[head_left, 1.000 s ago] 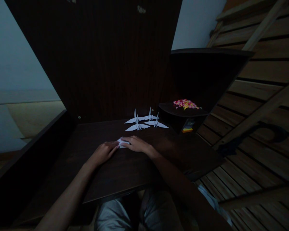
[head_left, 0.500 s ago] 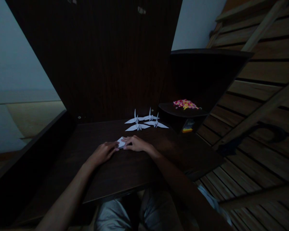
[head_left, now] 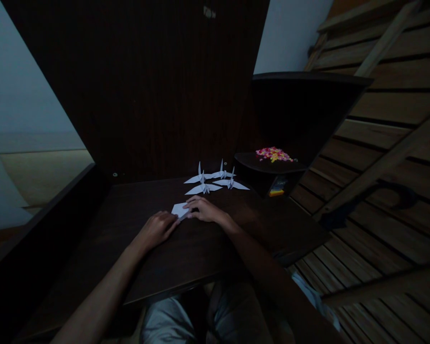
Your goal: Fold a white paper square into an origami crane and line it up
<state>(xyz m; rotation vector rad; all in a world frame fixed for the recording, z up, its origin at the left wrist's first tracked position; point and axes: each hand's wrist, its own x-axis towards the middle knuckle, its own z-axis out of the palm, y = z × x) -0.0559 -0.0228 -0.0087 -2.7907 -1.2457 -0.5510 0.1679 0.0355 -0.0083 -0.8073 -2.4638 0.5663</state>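
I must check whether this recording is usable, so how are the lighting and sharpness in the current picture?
Head view: dim, with the shelf recess almost black; head view: a faint brownish sheen on the desk, right of the right hand; head view: the white paper and paper cranes stand out clearly, but fine creases cannot be read.

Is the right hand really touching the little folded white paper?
Touching. The head view shows it: fingers of the right hand lie on the right side of the white paper, with no gap between.
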